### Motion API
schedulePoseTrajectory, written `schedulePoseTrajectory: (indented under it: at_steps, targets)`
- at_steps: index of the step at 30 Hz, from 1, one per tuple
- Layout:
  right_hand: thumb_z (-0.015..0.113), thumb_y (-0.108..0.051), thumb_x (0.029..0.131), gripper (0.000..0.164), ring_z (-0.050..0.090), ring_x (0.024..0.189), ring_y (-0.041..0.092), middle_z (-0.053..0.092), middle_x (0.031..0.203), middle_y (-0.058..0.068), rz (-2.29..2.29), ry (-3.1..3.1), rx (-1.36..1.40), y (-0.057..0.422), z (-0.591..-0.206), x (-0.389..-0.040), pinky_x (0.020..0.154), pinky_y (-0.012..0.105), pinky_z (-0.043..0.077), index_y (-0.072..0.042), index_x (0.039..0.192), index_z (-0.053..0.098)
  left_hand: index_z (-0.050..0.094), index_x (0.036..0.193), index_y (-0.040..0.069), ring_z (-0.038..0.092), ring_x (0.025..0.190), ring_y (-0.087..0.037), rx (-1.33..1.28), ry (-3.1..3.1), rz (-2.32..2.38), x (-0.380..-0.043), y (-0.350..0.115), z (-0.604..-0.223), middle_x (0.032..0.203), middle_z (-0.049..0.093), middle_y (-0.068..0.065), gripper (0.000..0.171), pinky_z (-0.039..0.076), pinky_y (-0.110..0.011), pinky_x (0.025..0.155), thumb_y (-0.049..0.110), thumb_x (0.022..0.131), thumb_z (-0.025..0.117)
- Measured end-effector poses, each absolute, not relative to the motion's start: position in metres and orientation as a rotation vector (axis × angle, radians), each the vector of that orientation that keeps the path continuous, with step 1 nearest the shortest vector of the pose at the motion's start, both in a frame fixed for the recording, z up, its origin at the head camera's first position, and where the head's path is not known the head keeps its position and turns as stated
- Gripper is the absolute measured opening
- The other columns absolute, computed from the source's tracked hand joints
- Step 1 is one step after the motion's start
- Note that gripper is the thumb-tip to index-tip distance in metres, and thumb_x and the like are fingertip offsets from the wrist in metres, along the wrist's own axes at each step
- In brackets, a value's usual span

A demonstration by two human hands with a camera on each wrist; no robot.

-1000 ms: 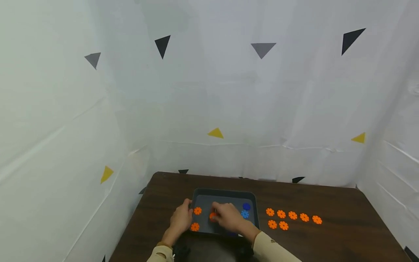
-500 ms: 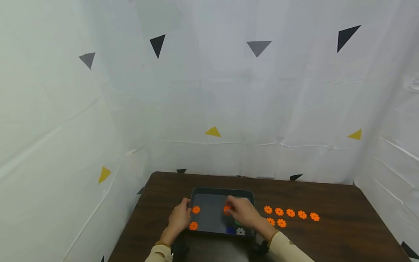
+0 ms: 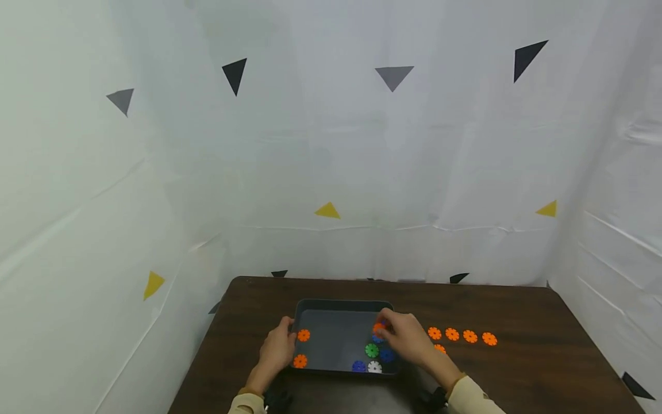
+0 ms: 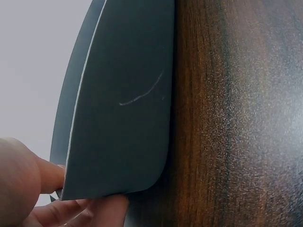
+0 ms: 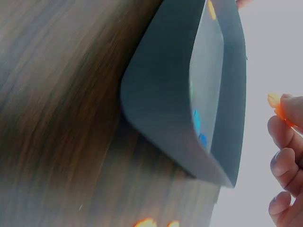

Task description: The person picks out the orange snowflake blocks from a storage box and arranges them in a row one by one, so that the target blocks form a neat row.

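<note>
A dark grey tray (image 3: 333, 306) lies on the table. My left hand (image 3: 277, 348) holds its left edge; in the left wrist view the thumb (image 4: 49, 175) is at the rim and fingers (image 4: 110, 209) touch the outer wall. Over the tray's right side, my right hand (image 3: 410, 339) pinches an orange notched, flower-like disc (image 3: 379, 328) between thumb and fingertips. Two orange discs, the upper one (image 3: 303, 335) and the lower one (image 3: 300, 361), lie at the tray's left. Toward its right lie a green disc (image 3: 372, 350), a white disc (image 3: 374, 367) and several blue discs (image 3: 358, 366).
Right of the tray, several orange discs (image 3: 452, 334) lie in rows on the dark wooden table (image 3: 517, 368), partly behind my right hand. White sheeting (image 3: 331, 144) with coloured triangles surrounds the table at the back and sides.
My right hand has carried the orange disc rightward across the tray, uncovering the green and white discs. The left hand stays at the tray's left edge. The head view has shifted slightly.
</note>
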State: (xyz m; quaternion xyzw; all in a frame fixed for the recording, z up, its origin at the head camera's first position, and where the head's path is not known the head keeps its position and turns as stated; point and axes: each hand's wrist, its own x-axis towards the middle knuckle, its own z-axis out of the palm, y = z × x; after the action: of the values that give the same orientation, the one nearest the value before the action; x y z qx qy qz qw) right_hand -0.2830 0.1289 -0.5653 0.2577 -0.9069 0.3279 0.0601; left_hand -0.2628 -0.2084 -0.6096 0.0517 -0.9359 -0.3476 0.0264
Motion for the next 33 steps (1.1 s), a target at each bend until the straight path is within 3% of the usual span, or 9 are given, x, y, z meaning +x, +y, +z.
schedulePoseTrajectory:
  at_steps: [10, 17, 33]
  targets:
    - [0.082, -0.008, 0.092, 0.017, 0.054, 0.066, 0.001, 0.071, 0.083, -0.01, 0.976, -2.735, 0.609, 0.16, -0.57, -0.284, 0.062, 0.024, 0.049, -0.016, 0.103, 0.07, 0.056, 0.143, 0.008, 0.055, 0.061, -0.017, 0.152, -2.903, -1.07, -0.265, -0.215, -0.611, 0.089, 0.066, -0.005, 0.036, 0.041, -0.036, 0.053, 0.014, 0.107, 0.061]
    - [0.079, -0.01, 0.095, 0.015, 0.049, 0.062, 0.006, 0.065, 0.079, -0.009, 0.996, -2.783, 0.495, 0.176, -0.575, -0.284, 0.059, 0.025, 0.044, -0.015, 0.105, 0.069, 0.056, 0.142, 0.007, 0.056, 0.062, -0.017, 0.168, -2.898, -1.075, -0.261, -0.218, -0.612, 0.092, 0.068, -0.006, 0.036, 0.041, -0.036, 0.053, 0.012, 0.106, 0.062]
    - [0.074, -0.013, 0.099, 0.013, 0.055, 0.062, 0.007, 0.065, 0.079, -0.005, 1.002, -2.872, 0.369, 0.235, -0.6, -0.28, 0.056, 0.027, 0.043, -0.01, 0.111, 0.069, 0.057, 0.14, 0.006, 0.057, 0.063, -0.018, 0.178, -2.894, -1.071, -0.257, -0.22, -0.611, 0.092, 0.068, -0.007, 0.035, 0.042, -0.036, 0.053, 0.011, 0.106, 0.063]
